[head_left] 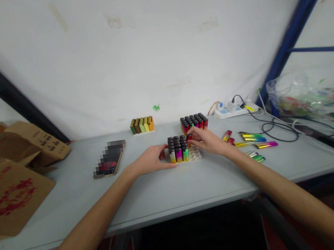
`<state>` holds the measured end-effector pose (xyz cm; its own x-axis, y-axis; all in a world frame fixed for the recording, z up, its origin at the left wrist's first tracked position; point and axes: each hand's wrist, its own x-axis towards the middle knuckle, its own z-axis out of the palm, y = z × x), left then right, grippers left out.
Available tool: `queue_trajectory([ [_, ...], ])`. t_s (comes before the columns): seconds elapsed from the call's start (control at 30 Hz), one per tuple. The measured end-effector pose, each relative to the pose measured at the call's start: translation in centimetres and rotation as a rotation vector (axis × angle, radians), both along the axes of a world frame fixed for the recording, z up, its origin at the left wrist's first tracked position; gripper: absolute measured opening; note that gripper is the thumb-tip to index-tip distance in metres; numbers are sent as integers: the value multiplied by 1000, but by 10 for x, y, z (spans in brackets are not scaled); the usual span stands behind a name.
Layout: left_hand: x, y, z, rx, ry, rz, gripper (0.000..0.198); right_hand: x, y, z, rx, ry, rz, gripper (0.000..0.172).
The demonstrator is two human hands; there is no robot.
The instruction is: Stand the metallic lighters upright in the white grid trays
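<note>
A white tray (195, 156) stands near the table's middle, with upright lighters (179, 154) in several rows on its left part. Bare sockets show on its right part. My left hand (154, 158) curves round the tray's left end, thumb along the front and fingers behind the lighters. Pinched in the fingertips of my right hand (204, 139) is a red lighter (189, 137), upright over the right part of the tray. Whether its base sits in a socket is hidden. Loose lighters (254, 136) in several colours lie to the right of my right hand.
Behind stand a second group of lighters (194, 120) and a tray of yellow-topped lighters (142, 126). A phone (109, 160) lies left, beside cardboard boxes (17, 191). A power strip (235, 109), black cables (281, 140) and a plastic bag (296, 94) occupy the right.
</note>
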<state>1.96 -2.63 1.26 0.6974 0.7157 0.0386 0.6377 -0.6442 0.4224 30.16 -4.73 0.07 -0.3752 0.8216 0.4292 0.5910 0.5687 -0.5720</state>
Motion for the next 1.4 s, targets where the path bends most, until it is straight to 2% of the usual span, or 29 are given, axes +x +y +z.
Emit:
queue_trajectory([
  [0.17, 0, 0, 0, 1, -11, -9, 61, 3, -2, 2, -85, -132, 48, 21],
  [0.3, 0, 0, 0, -6, -4, -2, 64, 23, -8, 22, -106, -164, 100, 33],
  [0.4, 0, 0, -1, 3, 5, -3, 63, 59, -13, 37, -14, -246, -31, 31],
  [0.47, 0, 1, -2, 11, 1, -10, 64, 89, -15, 41, -13, -345, -119, 31],
  [0.6, 0, 2, -3, 12, -5, -15, 66, 139, -13, 31, -80, -538, -188, 32],
  [0.73, 0, 2, -3, 17, 3, -16, 68, 158, -4, 16, -132, -551, -138, 27],
  [0.87, -1, 2, -3, 19, 2, -4, 67, 154, 3, 16, -126, -513, -203, 27],
  [0.97, -1, 1, -3, 18, 5, -10, 66, 138, -2, 29, -165, -377, -246, 35],
  [1.07, 0, 1, -2, 19, 7, -12, 66, 114, -11, 46, -131, -211, -194, 44],
  [1.17, 0, 1, -2, 19, 2, -14, 67, 89, -16, 60, -140, 37, -126, 48],
  [1.23, -1, 2, -3, 19, 2, -18, 67, 72, -16, 65, -136, 256, -105, 45],
  [1.33, -1, 2, -4, 21, 2, -19, 68, 49, -10, 67, -122, 526, -66, 38],
  [1.4, -2, 3, -5, 19, 5, -16, 68, 36, -7, 64, -167, 597, -28, 39],
])
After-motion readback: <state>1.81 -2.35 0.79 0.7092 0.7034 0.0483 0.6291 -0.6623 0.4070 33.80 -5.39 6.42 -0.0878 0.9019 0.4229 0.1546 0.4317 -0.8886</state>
